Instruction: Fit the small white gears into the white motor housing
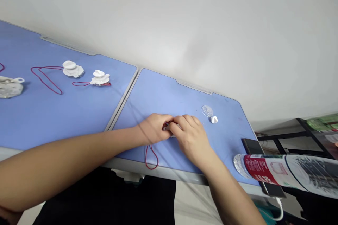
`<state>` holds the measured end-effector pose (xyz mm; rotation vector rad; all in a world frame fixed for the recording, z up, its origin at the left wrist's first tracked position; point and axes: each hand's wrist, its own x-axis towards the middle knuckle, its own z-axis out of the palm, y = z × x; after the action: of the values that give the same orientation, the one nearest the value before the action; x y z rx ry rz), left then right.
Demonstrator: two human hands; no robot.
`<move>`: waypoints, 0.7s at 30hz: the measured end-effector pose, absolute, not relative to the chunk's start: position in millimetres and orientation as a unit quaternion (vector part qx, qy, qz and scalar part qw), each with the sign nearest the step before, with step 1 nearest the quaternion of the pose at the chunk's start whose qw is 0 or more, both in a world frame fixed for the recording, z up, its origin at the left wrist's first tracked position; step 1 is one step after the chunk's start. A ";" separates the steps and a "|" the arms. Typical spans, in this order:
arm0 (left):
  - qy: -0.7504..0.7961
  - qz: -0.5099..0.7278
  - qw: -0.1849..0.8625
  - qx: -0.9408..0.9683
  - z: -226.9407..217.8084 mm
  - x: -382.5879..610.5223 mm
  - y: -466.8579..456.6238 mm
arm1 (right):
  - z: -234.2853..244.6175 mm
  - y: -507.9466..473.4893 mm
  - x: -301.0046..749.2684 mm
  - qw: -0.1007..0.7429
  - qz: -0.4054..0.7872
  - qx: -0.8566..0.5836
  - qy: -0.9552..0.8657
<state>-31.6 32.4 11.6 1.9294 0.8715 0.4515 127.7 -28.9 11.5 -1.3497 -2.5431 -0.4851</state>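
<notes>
My left hand and my right hand meet over the front of the right-hand blue desktop. Their fingers are closed around a small white plastic part, mostly hidden by the fingers. A loop of red cord hangs from below my left hand toward the desk's front edge. Beyond my right hand lie a clear round disc and a small white knob. What each finger does on the part is hard to make out.
On the left desktop sit two white-knobbed pieces with red cords, and a partly cut-off clear and white piece. At right are a water bottle and a dark phone with a white cable. A wall stands behind.
</notes>
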 end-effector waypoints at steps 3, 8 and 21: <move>0.356 0.186 0.535 0.743 15.0 -30.8 33.0 | 18.4 -25.1 129.8 0.084 -0.140 -0.438 -0.884; 0.354 0.181 0.568 0.720 11.7 -30.1 37.1 | 32.2 -15.7 131.0 0.048 -0.040 -0.445 -0.893; 0.329 0.209 0.693 0.607 -9.8 -30.9 40.5 | 29.0 -20.9 157.7 0.219 0.144 -0.573 -0.776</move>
<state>-30.9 40.5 -9.8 1.3554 0.7345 0.4674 157.7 -20.9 29.0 -1.5870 -2.1481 0.3990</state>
